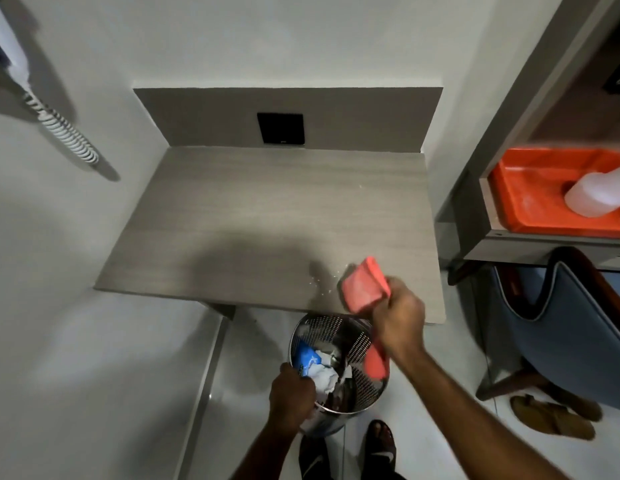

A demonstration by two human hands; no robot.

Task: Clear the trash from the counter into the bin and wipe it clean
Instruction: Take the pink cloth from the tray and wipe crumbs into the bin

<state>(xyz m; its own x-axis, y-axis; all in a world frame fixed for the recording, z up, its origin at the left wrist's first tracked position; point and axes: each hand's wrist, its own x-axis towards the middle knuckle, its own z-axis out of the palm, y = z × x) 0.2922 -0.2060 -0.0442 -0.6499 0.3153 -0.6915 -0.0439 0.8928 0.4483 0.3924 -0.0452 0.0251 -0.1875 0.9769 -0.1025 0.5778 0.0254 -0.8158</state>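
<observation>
A grey wood-grain counter (260, 216) fills the middle of the view. My right hand (400, 322) grips a pink cloth (362, 284) at the counter's front right edge; one end of the cloth hangs down below the fist. Small white crumbs (322, 282) lie on the counter just left of the cloth. Below the edge stands a perforated metal bin (365, 341), which my left hand (291, 396) holds by its near rim. Blue and white crumpled trash (319, 370) lies inside the bin.
A black wall plate (280, 129) sits on the back panel. An orange tray (530, 199) with a white bottle (594, 197) rests on a shelf at right. A blue chair (575, 334) and sandals (550, 415) stand on the floor. A coiled cord (64, 135) hangs left.
</observation>
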